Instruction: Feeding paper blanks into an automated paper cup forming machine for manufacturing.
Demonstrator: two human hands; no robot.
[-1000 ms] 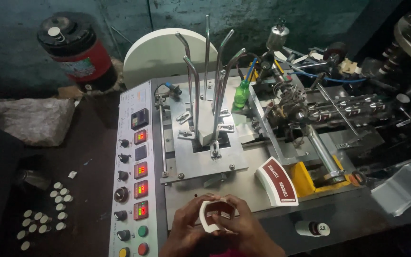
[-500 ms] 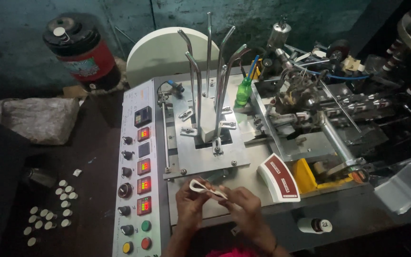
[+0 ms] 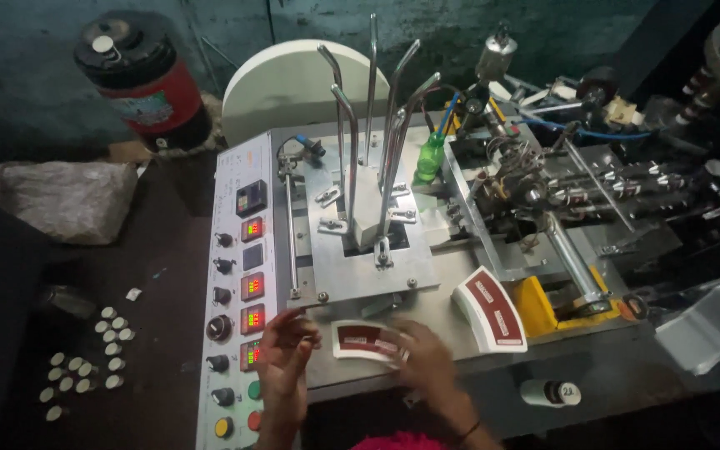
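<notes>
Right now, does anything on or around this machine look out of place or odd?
Small white caps lie scattered loose on the dark surface left of the control panel. On the machine, nothing looks damaged; the right hand holds a curved red-and-white paper blank, left hand beside it.

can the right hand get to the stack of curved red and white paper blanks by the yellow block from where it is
Probably yes. The right hand rests on a fanned blank on the machine's metal deck, and the stack of curved blanks stands just to its right on the same deck, with nothing visible between them.
</notes>
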